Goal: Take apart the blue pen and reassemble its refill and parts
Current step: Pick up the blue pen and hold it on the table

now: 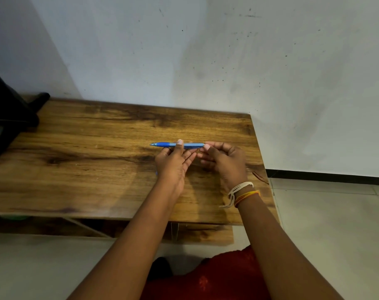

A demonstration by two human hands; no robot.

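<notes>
Pen count: one blue pen (177,145), and two bare hands on it. It is lying level above the wooden table (80,152), and the left hand (173,163) is pinching the barrel at its middle while the right hand (222,160) closes its fingertips on the back end. Out past the left grip the darker blue grip section and the pointed tip poke free. Between the two grips the barrel looks paler, see-through blue. Thread bands (242,192) circle the right wrist.
</notes>
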